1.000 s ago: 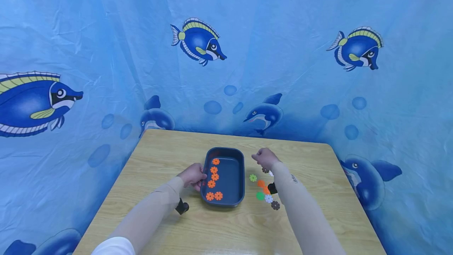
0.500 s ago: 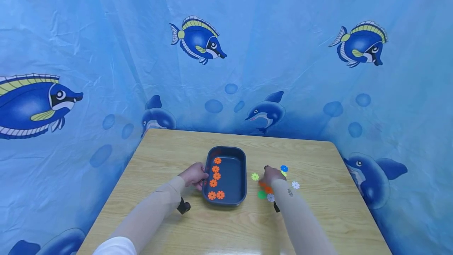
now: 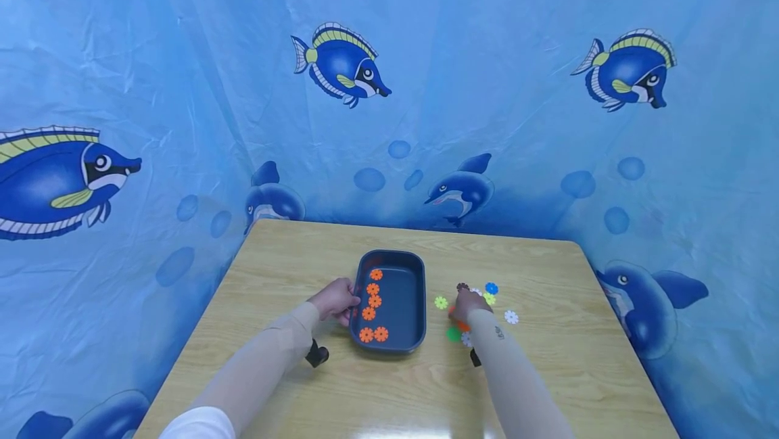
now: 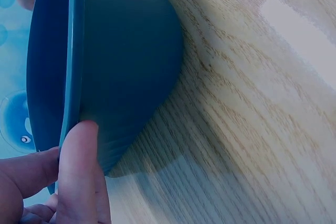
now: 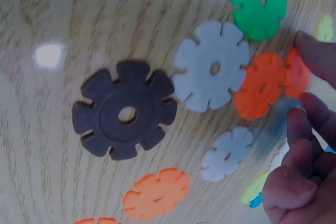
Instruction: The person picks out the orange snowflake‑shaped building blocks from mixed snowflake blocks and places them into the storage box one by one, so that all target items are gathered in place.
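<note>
Currently looks like the pick-up step: my right hand point(image 3: 470, 306) has thumb and fingertips slightly parted at a loose orange disc point(image 5: 297, 75), can't tell if it's pinched. My left hand point(image 3: 335, 298) pinches the tray point(image 3: 403, 304) by its rim, just to that hand's right, orange discs point(image 3: 374, 301) inside. Next probably calls for a clean edge pinch, then a lift leftward.

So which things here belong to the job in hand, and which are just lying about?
Likely in the job: dark tray, orange discs, left hand, right hand.

Apparently just lying about: brown discs, white discs, green disc, yellow discs, blue disc.
</note>
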`<state>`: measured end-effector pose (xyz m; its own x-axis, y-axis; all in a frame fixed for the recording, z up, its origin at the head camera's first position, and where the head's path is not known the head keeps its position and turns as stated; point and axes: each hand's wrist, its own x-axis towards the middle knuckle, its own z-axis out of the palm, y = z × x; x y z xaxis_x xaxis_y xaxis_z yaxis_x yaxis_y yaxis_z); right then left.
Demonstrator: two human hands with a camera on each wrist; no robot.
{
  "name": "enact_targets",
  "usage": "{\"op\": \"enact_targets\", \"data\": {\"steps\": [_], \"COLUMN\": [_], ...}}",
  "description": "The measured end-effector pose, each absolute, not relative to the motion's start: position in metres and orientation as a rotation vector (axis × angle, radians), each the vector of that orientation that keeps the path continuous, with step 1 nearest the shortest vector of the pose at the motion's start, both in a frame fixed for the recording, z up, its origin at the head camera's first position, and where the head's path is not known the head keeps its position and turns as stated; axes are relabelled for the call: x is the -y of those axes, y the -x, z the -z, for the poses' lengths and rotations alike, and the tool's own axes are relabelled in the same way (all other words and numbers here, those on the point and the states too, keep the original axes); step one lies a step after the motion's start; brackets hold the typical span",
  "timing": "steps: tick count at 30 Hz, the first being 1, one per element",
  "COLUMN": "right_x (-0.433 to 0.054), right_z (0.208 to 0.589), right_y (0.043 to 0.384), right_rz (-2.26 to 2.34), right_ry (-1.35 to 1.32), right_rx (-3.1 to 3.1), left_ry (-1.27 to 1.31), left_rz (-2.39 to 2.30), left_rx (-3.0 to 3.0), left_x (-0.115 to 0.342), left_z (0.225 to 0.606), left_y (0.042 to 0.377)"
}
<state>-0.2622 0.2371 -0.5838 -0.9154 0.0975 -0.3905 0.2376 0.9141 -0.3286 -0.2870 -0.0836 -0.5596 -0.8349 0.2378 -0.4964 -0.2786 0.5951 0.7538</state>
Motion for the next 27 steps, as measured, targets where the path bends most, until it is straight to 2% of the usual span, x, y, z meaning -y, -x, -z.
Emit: {"op": "enact_targets", "data": {"steps": [8,14,21,27], "right_x": [-0.245,-0.239,-0.200,-0.154], "right_z": [0.591,0.563,0.509,0.507], "right_y": [0.272,0.293,0.303,0.303], "right_rz": [0.668,0.781,0.934,0.911], "right_ry": [-0.188,-0.161,-0.030,0.128], "right_rx": [-2.696,-2.707,-2.667,-2.565], "left_ry": [0.030,0.034,0.036,0.018], "left_rz": [-1.204,-1.195,-1.189,-1.210], "left_rx": [-2.261,-2.264,-2.258,-2.246], "left_x": [0.084,0.085,0.087,0.085], "left_z": [0.560,0.560,0.563,0.564], "left_y": [0.285,0.289,0.292,0.290]}}
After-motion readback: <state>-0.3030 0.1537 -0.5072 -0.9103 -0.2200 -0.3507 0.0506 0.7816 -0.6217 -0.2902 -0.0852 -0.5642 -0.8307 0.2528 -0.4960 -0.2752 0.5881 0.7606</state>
